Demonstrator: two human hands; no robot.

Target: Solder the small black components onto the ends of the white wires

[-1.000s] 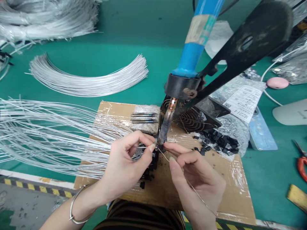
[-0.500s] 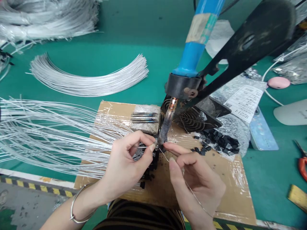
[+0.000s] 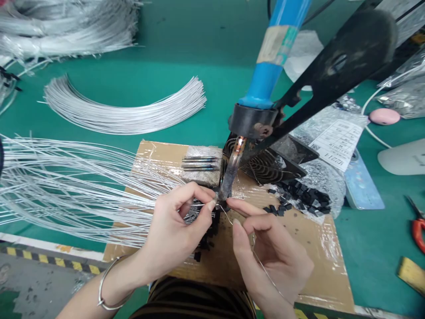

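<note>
The soldering iron (image 3: 234, 161), blue-handled and clamped in a black metal arm, points down with its tip between my two hands. My left hand (image 3: 181, 226) pinches a thin white wire (image 3: 198, 204) close to that tip; the wire's end is hidden by the fingers. Between the thumb and fingers of my right hand (image 3: 272, 254) runs a thin strand of solder wire (image 3: 269, 275), its far end reaching the tip. Many loose white wires (image 3: 83, 190) fan out to the left, with dark pieces at their ends under my left hand.
Under the hands lies a cardboard sheet (image 3: 318, 266). Small black squares (image 3: 303, 195) are heaped at right, near a bubble-wrap bag with a label (image 3: 338, 144). A curved wire bundle (image 3: 126, 117) lies behind. Red-handled pliers (image 3: 419, 232) are at the right edge.
Both hands stay almost where they were at the iron's tip. My right thumb has shifted very slightly left, and the view has moved a little.
</note>
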